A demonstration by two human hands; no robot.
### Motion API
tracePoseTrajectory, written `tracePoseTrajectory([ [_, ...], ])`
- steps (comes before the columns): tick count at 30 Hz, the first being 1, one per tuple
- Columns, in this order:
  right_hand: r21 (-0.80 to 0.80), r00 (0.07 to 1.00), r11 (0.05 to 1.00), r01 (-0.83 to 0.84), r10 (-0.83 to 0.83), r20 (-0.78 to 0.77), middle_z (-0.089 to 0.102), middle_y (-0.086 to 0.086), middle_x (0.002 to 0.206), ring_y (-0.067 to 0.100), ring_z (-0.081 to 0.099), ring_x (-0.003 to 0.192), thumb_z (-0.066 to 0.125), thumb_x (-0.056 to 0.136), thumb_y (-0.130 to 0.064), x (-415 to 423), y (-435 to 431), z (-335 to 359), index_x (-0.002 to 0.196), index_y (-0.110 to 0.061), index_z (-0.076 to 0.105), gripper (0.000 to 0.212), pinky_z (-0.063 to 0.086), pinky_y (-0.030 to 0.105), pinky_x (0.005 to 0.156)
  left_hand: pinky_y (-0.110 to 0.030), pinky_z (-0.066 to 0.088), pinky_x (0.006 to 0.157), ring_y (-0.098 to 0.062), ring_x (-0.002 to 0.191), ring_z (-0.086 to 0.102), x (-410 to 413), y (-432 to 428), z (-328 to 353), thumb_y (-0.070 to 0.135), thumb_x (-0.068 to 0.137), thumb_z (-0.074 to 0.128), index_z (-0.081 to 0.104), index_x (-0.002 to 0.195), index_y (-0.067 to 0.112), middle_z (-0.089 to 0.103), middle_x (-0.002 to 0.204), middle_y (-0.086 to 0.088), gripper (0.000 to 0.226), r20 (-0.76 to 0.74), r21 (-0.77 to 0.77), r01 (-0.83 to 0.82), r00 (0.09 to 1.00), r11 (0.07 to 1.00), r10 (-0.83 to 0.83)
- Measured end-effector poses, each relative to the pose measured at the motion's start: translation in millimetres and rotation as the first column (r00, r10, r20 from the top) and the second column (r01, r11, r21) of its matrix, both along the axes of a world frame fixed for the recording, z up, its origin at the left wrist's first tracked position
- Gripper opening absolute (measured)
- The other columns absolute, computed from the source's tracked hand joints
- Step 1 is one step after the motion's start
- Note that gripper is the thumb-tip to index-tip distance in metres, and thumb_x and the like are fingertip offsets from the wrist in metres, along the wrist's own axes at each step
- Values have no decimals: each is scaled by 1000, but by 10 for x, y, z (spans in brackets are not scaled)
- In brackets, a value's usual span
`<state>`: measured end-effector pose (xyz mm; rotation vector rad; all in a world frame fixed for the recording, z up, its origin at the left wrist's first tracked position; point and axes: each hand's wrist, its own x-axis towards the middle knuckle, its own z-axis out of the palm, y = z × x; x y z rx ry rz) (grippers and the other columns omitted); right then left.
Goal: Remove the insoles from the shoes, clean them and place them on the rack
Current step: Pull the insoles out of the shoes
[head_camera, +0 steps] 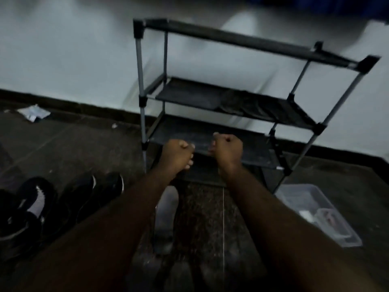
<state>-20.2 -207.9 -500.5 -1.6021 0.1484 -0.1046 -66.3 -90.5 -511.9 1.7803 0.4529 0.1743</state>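
Reaching toward the rack (140, 81) at 12 o'clock, the left hand (176, 155) and right hand (227, 150) hover by its lowest shelf, fingers curled into fists, nothing visible inside them. Black shoes (35, 207) sit on the floor (63, 148) at 8 o'clock; what looks like a pale insole (167, 207) lies between the forearms

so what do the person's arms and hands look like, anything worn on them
The left forearm and right forearm are bare, with no sleeves in view. The left hand and right hand wear no gloves, and no watch, band or ring shows. The picture is dim and blurred, so a thin ring could be missed.
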Motion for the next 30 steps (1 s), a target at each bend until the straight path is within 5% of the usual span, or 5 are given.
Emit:
tracePoseTrajectory([
  [9, 386, 992, 917, 99, -60, -112, 60, 19, 92, 28, 62, 59, 61, 92, -23, 553, -172, 695, 99, -1, 60, 23, 52, 32, 48, -26, 53, 40, -34, 82, 67, 911, -377, 1003, 22, 95, 61, 57, 121, -6, 61, 116, -24, 38, 83, -85, -39, 995, 996, 46],
  [17, 532, 988, 839, 120, -48, -146, 63, 15, 79, 22, 60, 55, 58, 95, -15, 831, -147, 572, 91, -3, 59, 13, 54, 34, 52, -26, 53, 45, -28, 70, 66, 1266, -547, 887, 8, 90, 65, 59, 87, 2, 65, 95, -23, 9, 87, -200, -66, 993, 977, 85],
  [22, 463, 995, 885, 51, -7, -98, 65, 21, 83, 26, 60, 57, 56, 92, -6, 784, -194, 536, 75, -4, 61, 18, 51, 27, 42, -24, 50, 46, -21, 62, 62, 1167, -572, 835, -2, 88, 63, 55, 77, 8, 62, 87, -16, 17, 127, -236, -106, 982, 966, 139],
  [26, 306, 999, 951, 42, -44, 0, 67, 15, 78, 27, 65, 68, 59, 90, -11, 591, -243, 511, 77, -1, 66, 18, 59, 41, 59, -21, 51, 50, -25, 88, 67, 817, -558, 773, -2, 88, 63, 62, 98, 4, 66, 102, -14, 11, 158, -237, -68, 982, 969, 107],
  [30, 97, 996, 995, 35, -43, 82, 67, 10, 76, 27, 66, 76, 57, 90, -17, 293, -291, 427, 69, -11, 61, 23, 59, 48, 68, -21, 51, 50, -20, 74, 69, 375, -499, 626, 7, 91, 64, 60, 98, 9, 69, 101, -14, 9, 122, -184, -19, 992, 983, 42],
])
